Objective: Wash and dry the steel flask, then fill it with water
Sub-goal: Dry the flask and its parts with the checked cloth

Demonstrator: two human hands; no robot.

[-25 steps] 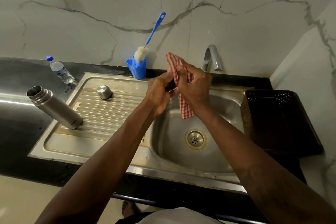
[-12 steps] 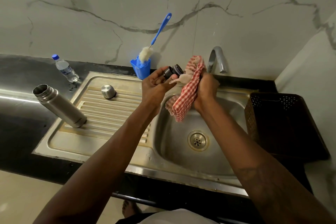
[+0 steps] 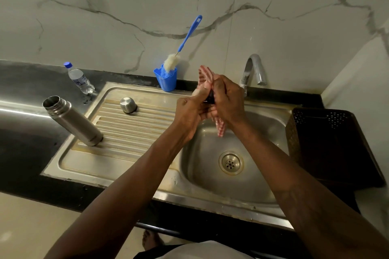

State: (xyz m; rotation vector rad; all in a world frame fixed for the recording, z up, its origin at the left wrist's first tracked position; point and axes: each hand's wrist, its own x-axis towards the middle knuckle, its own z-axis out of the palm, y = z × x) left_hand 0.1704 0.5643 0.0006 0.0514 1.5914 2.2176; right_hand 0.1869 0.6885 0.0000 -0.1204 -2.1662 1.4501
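Flask: the steel flask point(image 3: 72, 121) stands open-mouthed at the left edge of the sink's drainboard point(image 3: 134, 132), with neither hand on it.
Cap: a steel cup point(image 3: 128, 105) rests near the drainboard's back edge, well apart from the flask.
Hands: together above the basin's back edge. The left hand point(image 3: 190, 113) grips a small dark stopper point(image 3: 210, 98), and the right hand point(image 3: 228, 101) clamps a red checked cloth point(image 3: 220, 129) round it.
Back edge: a blue holder point(image 3: 166, 79) with a bottle brush point(image 3: 189, 35); the tap point(image 3: 252, 69) is nearer the back right corner.
Counter: a plastic water bottle point(image 3: 80, 79) stands beyond the sink's back left corner, and a dark basket point(image 3: 328, 139) sits along its right edge.
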